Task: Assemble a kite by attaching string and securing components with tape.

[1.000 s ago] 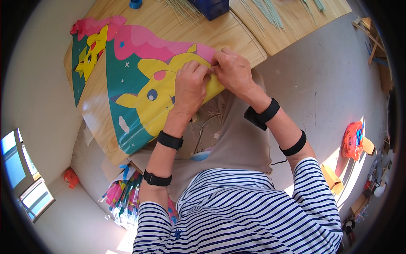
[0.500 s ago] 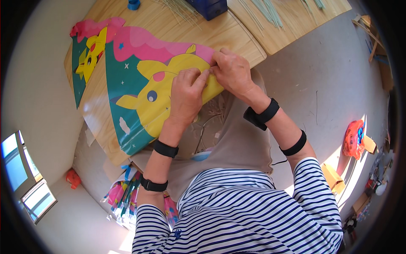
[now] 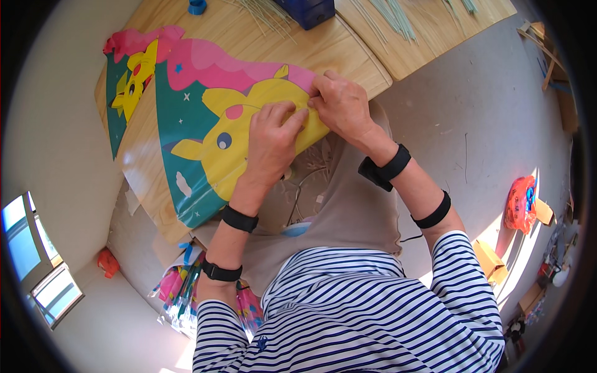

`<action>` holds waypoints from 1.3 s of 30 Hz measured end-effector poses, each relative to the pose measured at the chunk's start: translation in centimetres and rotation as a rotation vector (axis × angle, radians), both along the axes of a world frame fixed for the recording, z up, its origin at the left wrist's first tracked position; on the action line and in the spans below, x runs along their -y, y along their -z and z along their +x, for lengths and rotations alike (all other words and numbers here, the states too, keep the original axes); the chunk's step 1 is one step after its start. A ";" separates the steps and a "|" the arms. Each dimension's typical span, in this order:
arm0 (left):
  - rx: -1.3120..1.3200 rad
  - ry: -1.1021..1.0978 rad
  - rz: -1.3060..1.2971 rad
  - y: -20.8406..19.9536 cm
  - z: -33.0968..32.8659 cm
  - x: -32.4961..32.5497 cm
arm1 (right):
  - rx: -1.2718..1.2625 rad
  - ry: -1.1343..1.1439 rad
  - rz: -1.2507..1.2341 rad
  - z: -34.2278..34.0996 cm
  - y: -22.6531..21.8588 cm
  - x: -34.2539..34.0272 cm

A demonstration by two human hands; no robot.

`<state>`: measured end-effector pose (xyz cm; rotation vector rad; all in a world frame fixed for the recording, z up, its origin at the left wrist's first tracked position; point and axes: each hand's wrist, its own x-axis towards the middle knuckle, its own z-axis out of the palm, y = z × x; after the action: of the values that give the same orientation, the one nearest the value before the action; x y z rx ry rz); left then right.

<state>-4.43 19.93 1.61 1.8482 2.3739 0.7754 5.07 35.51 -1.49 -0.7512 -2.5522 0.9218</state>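
The person sits at the wooden tabletop [image 3: 348, 50] with a thin plastic kite sail, teal and pink with a big yellow cartoon animal printed on it [image 3: 205, 118], spread over the near corner so that its lower point hangs off the edge toward the lap. The left hand [image 3: 272, 140] lies flat on the yellow print, fingers stretched forward and pressing down, grasping nothing. The right hand [image 3: 342, 105] is curled at the sail's right edge, fingertips bunched as if pinching the film there; what exactly sits between them I cannot tell, since the knuckles hide it. The two hands meet almost fingertip to fingertip.

The likely trouble, as I see it, is in that edge. The film looks light and slippery, and a good part of it overhangs the tabletop, so if the flat hand lifts, the sheet could slide toward the floor or skew under the pinch. A hard tug with the right hand against the pinned part could crease or tear the thin plastic.

A second printed sail of the same teal and yellow design [image 3: 127, 87] lies at the far left corner, partly under the first; dragging one could pull the other. Pale thin sticks [image 3: 385, 18] lie scattered on the far side, beside a dark blue box [image 3: 309, 10] and a small blue ring [image 3: 198, 7], well apart from the hands.
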 end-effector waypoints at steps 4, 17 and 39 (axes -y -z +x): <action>-0.046 0.020 -0.008 0.1 -0.1 0.0 | -0.003 -0.004 0.003 0.0 -0.1 0.0; 0.106 -0.053 0.094 0.3 -0.6 -0.8 | -0.013 0.005 -0.006 0.1 0.0 0.1; 0.123 -0.080 0.008 0.9 -1.1 -1.0 | -0.024 0.011 -0.023 0.1 0.1 0.1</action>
<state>-5.58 20.92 0.71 1.6653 2.3839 0.8786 5.15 35.39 -1.60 -0.7547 -2.5182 0.9525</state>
